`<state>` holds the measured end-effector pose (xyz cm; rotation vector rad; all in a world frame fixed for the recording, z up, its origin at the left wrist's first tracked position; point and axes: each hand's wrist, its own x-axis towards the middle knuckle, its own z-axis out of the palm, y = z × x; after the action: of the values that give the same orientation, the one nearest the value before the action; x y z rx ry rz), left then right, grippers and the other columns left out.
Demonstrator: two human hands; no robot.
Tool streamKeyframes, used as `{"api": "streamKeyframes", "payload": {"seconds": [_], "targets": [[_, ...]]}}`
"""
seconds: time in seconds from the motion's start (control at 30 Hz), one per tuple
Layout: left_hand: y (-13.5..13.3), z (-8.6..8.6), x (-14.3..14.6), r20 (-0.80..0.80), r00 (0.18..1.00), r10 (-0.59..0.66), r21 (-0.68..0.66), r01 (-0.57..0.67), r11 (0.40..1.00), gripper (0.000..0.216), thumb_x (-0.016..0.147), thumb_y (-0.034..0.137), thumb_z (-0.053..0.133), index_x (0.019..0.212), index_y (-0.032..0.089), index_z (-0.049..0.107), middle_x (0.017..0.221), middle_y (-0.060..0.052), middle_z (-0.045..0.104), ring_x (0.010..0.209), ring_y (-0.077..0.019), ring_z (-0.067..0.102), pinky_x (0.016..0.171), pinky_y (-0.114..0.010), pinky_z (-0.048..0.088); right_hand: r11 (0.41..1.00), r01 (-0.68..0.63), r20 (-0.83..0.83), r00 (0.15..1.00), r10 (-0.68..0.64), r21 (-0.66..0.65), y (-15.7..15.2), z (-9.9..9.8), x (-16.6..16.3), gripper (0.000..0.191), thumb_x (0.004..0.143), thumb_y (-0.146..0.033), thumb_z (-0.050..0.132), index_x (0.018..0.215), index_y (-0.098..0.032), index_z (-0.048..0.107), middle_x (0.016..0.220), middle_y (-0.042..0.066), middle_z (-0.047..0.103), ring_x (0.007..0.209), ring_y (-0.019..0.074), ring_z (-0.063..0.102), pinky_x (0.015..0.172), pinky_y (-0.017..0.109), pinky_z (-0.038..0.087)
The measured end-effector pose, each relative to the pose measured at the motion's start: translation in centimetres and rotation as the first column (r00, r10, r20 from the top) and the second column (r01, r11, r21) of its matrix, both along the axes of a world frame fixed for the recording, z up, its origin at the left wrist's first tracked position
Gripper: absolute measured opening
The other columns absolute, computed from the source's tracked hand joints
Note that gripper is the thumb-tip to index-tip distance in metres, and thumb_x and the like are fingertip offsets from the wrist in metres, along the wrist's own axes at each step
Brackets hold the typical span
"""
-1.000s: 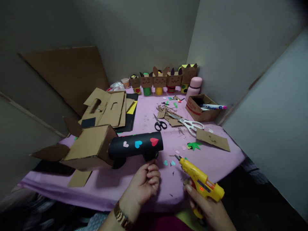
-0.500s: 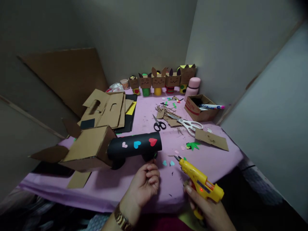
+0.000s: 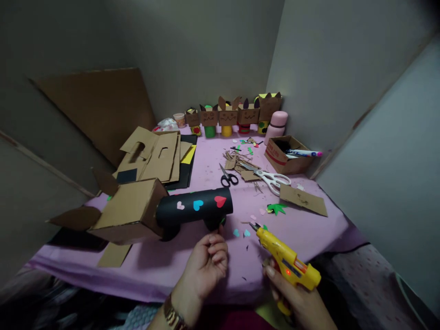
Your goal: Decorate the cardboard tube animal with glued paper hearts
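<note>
The leg (image 3: 212,223) is still pinched by the left hand (image 3: 205,263); the glue gun (image 3: 288,263) is kept gripped, unmoved, in the right hand (image 3: 302,305).

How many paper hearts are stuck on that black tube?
3 on the black tube: a pink heart nearest the cardboard box, a blue heart midway, a red heart at the free end. Others may be hidden.

A table (image 3: 309,231) is sitting in a corner where grey walls (image 3: 206,46) are meeting. A pink cloth (image 3: 144,270) is covering it and hanging over the near edge. A big brown cardboard sheet (image 3: 99,105) is leaning on the left wall. Dim light is falling, and the edges are looking dark.
</note>
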<state>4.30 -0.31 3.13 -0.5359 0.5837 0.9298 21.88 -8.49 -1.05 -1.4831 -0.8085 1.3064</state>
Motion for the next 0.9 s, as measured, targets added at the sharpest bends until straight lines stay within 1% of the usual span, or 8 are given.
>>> {"api": "streamKeyframes", "payload": {"seconds": [0.13,0.27,0.4,0.47,0.6,0.67,0.77,0.9], "targets": [[-0.4,0.2,0.1,-0.014,0.997,-0.072,0.005,0.072,0.997,0.024,0.094,0.022,0.033,0.077,0.014,0.049,0.044,0.009,0.037,0.03,-0.0026,0.035,0.031,-0.011,0.02,1.0,0.015,0.019,1.0,-0.014,-0.015,0.0,0.3,-0.1,0.036,0.067,-0.052,0.067,0.077,-0.018,0.06,0.045,-0.006,0.048,0.043,0.0115,0.04,0.045,0.024,0.032],[-0.4,0.6,0.4,-0.05,0.991,-0.123,0.072,0.126,0.989,0.024,0.094,0.025,0.034,0.082,0.013,0.051,0.044,0.01,0.035,0.03,-0.0023,0.033,0.031,-0.011,0.018,1.0,0.016,0.015,1.0,-0.016,-0.021,-0.1,0.7,-0.2,0.036,0.067,-0.052,0.067,0.076,-0.018,0.06,0.045,-0.006,0.048,0.043,0.0116,0.041,0.045,0.024,0.031],[-0.1,0.8,0.4,-0.108,0.99,-0.091,0.118,0.104,0.988,0.025,0.094,0.022,0.036,0.072,0.015,0.047,0.046,0.009,0.036,0.031,-0.0023,0.034,0.031,-0.011,0.021,0.999,0.017,0.028,0.999,-0.017,-0.028,-0.1,0.7,-0.1,0.037,0.066,-0.053,0.068,0.077,-0.018,0.061,0.043,-0.006,0.049,0.043,0.0118,0.042,0.046,0.024,0.032],[0.0,0.7,0.4,-0.116,0.99,-0.086,0.115,0.099,0.988,0.03,0.094,0.023,0.033,0.068,0.016,0.044,0.046,0.008,0.037,0.031,-0.0023,0.034,0.031,-0.011,0.021,0.999,0.022,0.036,0.999,-0.021,-0.026,-0.1,0.5,0.0,0.037,0.066,-0.052,0.068,0.077,-0.018,0.061,0.044,-0.006,0.05,0.043,0.0117,0.042,0.046,0.024,0.033],[-0.3,0.4,0.4,-0.113,0.987,-0.118,0.089,0.128,0.988,0.034,0.095,0.024,0.032,0.062,0.017,0.04,0.045,0.009,0.033,0.03,-0.0022,0.033,0.031,-0.012,0.02,0.999,0.031,0.031,0.999,-0.031,-0.023,-0.2,0.0,0.2,0.036,0.067,-0.051,0.067,0.079,-0.018,0.06,0.043,-0.007,0.049,0.042,0.0115,0.042,0.044,0.024,0.032],[-0.3,0.3,0.4,-0.128,0.984,-0.127,0.095,0.139,0.986,0.032,0.094,0.022,0.033,0.063,0.017,0.041,0.046,0.009,0.033,0.031,-0.0023,0.032,0.031,-0.012,0.02,1.0,0.025,0.022,0.999,-0.025,-0.004,-0.2,-0.1,0.2,0.035,0.068,-0.051,0.067,0.08,-0.019,0.06,0.042,-0.007,0.049,0.041,0.0112,0.041,0.044,0.024,0.032],[0.0,0.4,-0.1,-0.168,0.982,-0.09,0.154,0.116,0.981,0.026,0.092,0.016,0.037,0.067,0.016,0.044,0.048,0.008,0.036,0.032,-0.0025,0.034,0.032,-0.011,0.021,1.0,0.021,0.022,1.0,-0.021,0.001,-0.2,0.0,0.1,0.035,0.068,-0.051,0.067,0.079,-0.019,0.061,0.043,-0.007,0.049,0.041,0.0107,0.04,0.043,0.023,0.031],[0.2,0.5,-0.6,-0.216,0.975,-0.048,0.209,0.094,0.973,0.015,0.089,0.01,0.038,0.085,0.015,0.052,0.048,0.01,0.036,0.033,-0.0027,0.033,0.033,-0.011,0.02,1.0,0.027,0.014,1.0,-0.027,0.002,-0.2,0.3,0.1,0.037,0.066,-0.054,0.067,0.076,-0.019,0.06,0.043,-0.007,0.049,0.04,0.0113,0.04,0.042,0.024,0.03]]}}
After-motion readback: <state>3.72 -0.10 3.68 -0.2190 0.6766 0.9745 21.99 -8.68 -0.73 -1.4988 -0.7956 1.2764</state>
